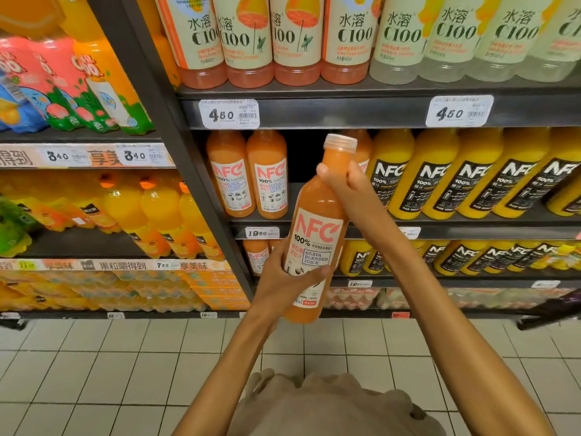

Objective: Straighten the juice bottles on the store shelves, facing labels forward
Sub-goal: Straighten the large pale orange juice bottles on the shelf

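Note:
I hold an NFC guava juice bottle [317, 228] in front of the shelves, tilted slightly, its white label facing me. My left hand [283, 278] grips the lower body with the thumb across the label. Around the bottle's neck, just under the clear cap, curl the fingers of my right hand [341, 180]. Two matching guava bottles [248, 177] stand on the middle shelf [261, 220] with labels forward. A dark gap lies to their right, behind the held bottle.
Yellow NFC orange juice bottles [456, 177] with black labels fill the middle shelf to the right. C100 bottles [295, 36] line the shelf above. More NFC bottles [471, 256] sit on the lower shelf. Orange drink bottles [157, 209] fill the left bay. Tiled floor [94, 372] below.

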Demonstrator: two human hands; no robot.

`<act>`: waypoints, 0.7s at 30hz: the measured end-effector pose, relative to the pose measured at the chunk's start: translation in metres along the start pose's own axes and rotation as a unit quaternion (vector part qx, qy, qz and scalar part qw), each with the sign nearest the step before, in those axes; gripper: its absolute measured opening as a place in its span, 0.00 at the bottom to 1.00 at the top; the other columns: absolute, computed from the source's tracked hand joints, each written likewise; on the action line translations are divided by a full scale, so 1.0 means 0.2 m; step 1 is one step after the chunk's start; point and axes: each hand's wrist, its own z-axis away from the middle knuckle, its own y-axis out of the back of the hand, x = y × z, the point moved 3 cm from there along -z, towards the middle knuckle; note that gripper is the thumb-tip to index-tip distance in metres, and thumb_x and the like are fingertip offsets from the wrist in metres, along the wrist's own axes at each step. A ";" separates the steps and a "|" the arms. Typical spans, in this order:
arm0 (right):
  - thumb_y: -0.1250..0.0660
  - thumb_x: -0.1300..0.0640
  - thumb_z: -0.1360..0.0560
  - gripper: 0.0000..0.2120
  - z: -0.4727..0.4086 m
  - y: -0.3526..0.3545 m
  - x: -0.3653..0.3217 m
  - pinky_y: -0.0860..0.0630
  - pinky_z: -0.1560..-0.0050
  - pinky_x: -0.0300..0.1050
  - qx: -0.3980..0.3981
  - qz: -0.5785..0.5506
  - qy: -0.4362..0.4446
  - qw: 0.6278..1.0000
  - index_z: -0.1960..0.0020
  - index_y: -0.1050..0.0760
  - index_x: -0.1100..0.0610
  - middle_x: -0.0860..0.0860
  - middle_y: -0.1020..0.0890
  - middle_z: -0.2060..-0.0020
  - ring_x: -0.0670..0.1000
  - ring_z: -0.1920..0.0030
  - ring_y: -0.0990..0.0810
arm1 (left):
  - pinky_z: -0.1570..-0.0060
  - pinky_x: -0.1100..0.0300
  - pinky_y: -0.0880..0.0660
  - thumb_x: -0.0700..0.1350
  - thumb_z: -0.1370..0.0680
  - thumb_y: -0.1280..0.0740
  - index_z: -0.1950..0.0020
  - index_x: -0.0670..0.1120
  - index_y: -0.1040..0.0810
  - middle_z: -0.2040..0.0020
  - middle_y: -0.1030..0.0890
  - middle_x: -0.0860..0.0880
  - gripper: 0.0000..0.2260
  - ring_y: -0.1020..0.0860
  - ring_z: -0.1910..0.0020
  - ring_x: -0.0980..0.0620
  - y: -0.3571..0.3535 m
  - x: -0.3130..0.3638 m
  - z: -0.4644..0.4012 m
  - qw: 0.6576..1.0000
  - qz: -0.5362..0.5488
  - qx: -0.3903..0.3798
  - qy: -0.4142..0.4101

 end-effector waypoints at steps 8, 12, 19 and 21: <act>0.35 0.61 0.24 0.13 0.12 -0.03 0.02 0.23 0.46 0.37 -0.052 -0.028 0.103 0.993 0.40 0.27 0.57 0.50 0.20 0.47 0.42 0.46 0.21 | 0.58 0.76 0.27 0.42 0.35 0.21 0.36 0.59 0.37 0.42 0.25 0.59 0.36 0.25 0.45 0.63 -0.03 -0.09 -0.16 0.997 -0.034 0.022 -0.071; 0.30 0.64 0.28 0.19 0.12 -0.06 0.06 0.26 0.42 0.38 -0.079 0.022 0.123 0.989 0.37 0.27 0.59 0.49 0.21 0.45 0.45 0.43 0.23 | 0.55 0.76 0.27 0.39 0.35 0.21 0.30 0.51 0.37 0.38 0.25 0.51 0.39 0.25 0.43 0.63 -0.04 -0.13 -0.25 0.997 -0.026 0.022 -0.075; 0.33 0.57 0.24 0.14 -0.04 -0.03 0.14 0.24 0.50 0.31 -0.014 -0.010 0.051 0.999 0.39 0.26 0.55 0.47 0.19 0.47 0.41 0.47 0.21 | 0.58 0.74 0.26 0.40 0.34 0.22 0.33 0.51 0.37 0.42 0.24 0.54 0.35 0.25 0.46 0.61 -0.06 -0.18 -0.37 0.998 -0.054 -0.004 -0.027; 0.35 0.56 0.22 0.12 -0.10 -0.03 0.18 0.26 0.55 0.28 0.006 0.021 0.040 0.999 0.40 0.26 0.59 0.46 0.19 0.50 0.36 0.51 0.21 | 0.57 0.71 0.28 0.41 0.33 0.22 0.32 0.48 0.36 0.40 0.24 0.50 0.35 0.25 0.43 0.56 -0.08 -0.20 -0.39 0.998 -0.065 -0.004 -0.006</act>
